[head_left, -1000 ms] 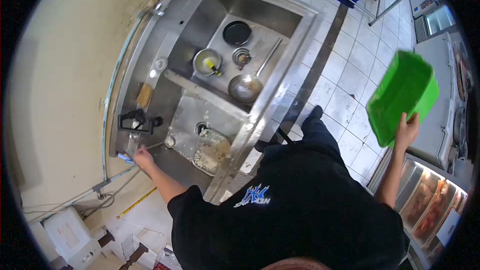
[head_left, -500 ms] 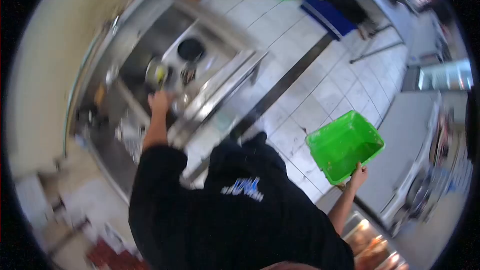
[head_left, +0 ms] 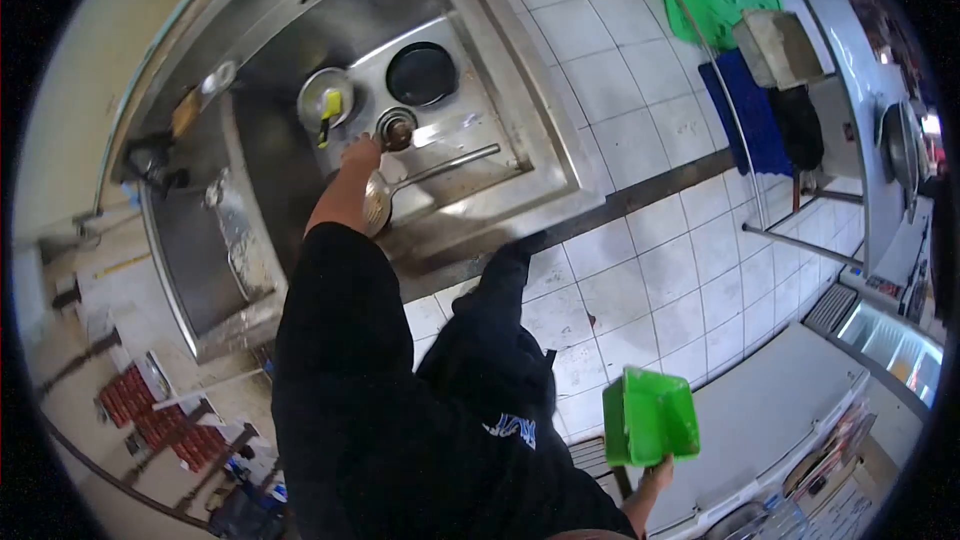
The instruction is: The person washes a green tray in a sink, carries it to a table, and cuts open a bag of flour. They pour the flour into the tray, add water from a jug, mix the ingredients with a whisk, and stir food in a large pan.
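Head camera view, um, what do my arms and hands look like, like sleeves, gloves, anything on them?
Your loose black sleeves look plain and end around the elbow, leaving the forearms uncovered. The left hand and right hand wear no gloves, and no watch or bracelet shows. The black top has a white and blue print.

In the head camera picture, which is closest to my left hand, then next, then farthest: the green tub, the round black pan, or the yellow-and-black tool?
1. Yellow-and-black tool: in the bowl.
2. Round black pan: same basin.
3. Green tub: far right.
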A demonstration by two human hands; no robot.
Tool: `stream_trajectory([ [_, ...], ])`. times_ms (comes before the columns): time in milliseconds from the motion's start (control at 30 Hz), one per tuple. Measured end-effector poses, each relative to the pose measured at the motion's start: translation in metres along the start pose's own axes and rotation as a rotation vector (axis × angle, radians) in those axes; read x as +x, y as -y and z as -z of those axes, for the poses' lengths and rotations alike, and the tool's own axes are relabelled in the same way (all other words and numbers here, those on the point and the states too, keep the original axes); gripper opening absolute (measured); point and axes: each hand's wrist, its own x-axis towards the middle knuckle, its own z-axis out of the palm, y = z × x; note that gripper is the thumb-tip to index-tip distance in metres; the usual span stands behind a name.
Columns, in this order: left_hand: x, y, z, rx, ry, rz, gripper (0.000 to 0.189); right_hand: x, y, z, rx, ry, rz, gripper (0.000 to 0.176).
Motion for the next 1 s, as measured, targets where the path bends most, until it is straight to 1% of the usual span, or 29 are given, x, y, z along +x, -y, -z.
stream_trajectory([
  [33, 0.008, -0.014, 0.004, -0.032, -0.037, 0.025, 0.038, -0.018, 0.006, 0.004, -0.106, -0.069, -0.008, 0.044],
  [67, 0.024, -0.028, 0.008, -0.071, -0.075, 0.052, 0.036, -0.02, 0.004, 0.023, -0.207, -0.191, -0.117, 0.046],
  [100, 0.095, -0.009, -0.058, -0.032, -0.142, 0.069, 0.037, -0.016, -0.007, 0.045, -0.27, -0.333, -0.13, 0.05],
  [133, 0.075, -0.018, -0.04, 0.101, -0.149, -0.092, 0.036, -0.022, 0.003, 0.074, -0.648, -0.273, -0.01, 0.049],
  [167, 0.098, -0.002, -0.087, 0.127, -0.423, -0.173, 0.032, -0.022, 0.005, 0.093, -1.045, -0.156, 0.136, 0.046],
  [200, 0.106, 0.0, -0.094, 0.186, -0.354, -0.211, 0.028, -0.021, 0.006, 0.113, -1.573, -0.123, 0.345, 0.043],
  [233, 0.093, -0.009, -0.074, 0.19, -0.326, -0.275, 0.027, -0.016, 0.006, 0.135, -1.957, -0.177, 0.594, 0.041],
  [267, 0.101, 0.002, -0.093, 0.22, -0.435, -0.339, 0.027, -0.024, 0.006, 0.133, -1.91, -0.244, 0.548, 0.039],
  [300, 0.106, -0.009, -0.072, 0.106, -0.193, -0.324, 0.03, -0.019, 0.012, 0.131, -1.729, -0.322, 0.417, 0.038],
  [333, 0.088, -0.012, -0.06, 0.093, -0.324, -0.4, 0.032, -0.01, 0.017, 0.137, -1.517, -0.415, 0.32, 0.037],
  [367, 0.087, -0.012, -0.053, 0.101, -0.317, -0.428, 0.03, 0.001, 0.023, 0.147, -1.309, -0.5, 0.249, 0.036],
  [400, 0.09, -0.008, -0.054, 0.108, -0.311, -0.455, 0.028, 0.005, 0.025, 0.142, -1.14, -0.563, 0.224, 0.035],
  [433, 0.088, 0.001, -0.058, 0.105, -0.298, -0.453, 0.028, 0.007, 0.027, 0.136, -1.035, -0.617, 0.2, 0.034],
  [467, 0.087, 0.012, -0.065, 0.102, -0.286, -0.45, 0.029, 0.001, 0.034, 0.117, -0.801, -0.628, 0.308, 0.037],
  [500, 0.083, 0.024, -0.056, -0.202, -0.27, -0.859, 0.025, 0.0, 0.044, 0.1, -0.825, -0.681, 0.22, 0.037],
  [533, 0.072, 0.04, -0.049, -0.034, -0.301, -0.871, 0.026, -0.006, 0.064, 0.072, -0.85, -0.714, 0.143, 0.038],
  [567, 0.065, 0.046, -0.035, 0.099, -0.073, -0.855, 0.029, 0.007, 0.06, 0.061, -0.725, -0.721, 0.145, 0.036],
  [600, 0.047, 0.024, -0.004, 0.109, -0.047, -0.66, 0.029, 0.033, 0.056, 0.035, -0.559, -0.72, 0.131, 0.035],
  [667, 0.013, -0.024, 0.03, 0.068, -0.068, -0.411, 0.03, 0.054, 0.061, 0.008, -0.313, -0.697, 0.151, 0.029],
  [733, -0.006, -0.074, 0.068, 0.019, -0.147, -0.283, 0.031, 0.056, 0.134, -0.056, 0.001, -0.643, 0.208, 0.021],
  [767, -0.019, -0.099, 0.086, -0.003, -0.2, -0.251, 0.031, 0.058, 0.163, -0.07, 0.162, -0.608, 0.228, 0.018],
  [833, -0.048, -0.157, 0.128, -0.054, -0.315, -0.204, 0.032, 0.101, 0.198, -0.069, 0.282, -0.494, 0.185, 0.019],
  [900, -0.084, -0.219, 0.168, -0.133, -0.441, -0.16, 0.032, 0.111, 0.288, -0.072, 0.548, -0.404, 0.195, 0.018],
  [933, -0.103, -0.249, 0.186, -0.18, -0.505, -0.142, 0.033, 0.116, 0.329, -0.072, 0.659, -0.323, 0.248, 0.017],
  [967, -0.12, -0.281, 0.203, -0.232, -0.57, -0.13, 0.033, 0.129, 0.366, -0.07, 0.777, -0.246, 0.312, 0.016],
  [1000, -0.135, -0.31, 0.219, -0.29, -0.631, -0.128, 0.033, 0.155, 0.388, -0.071, 0.823, -0.178, 0.296, 0.019],
])
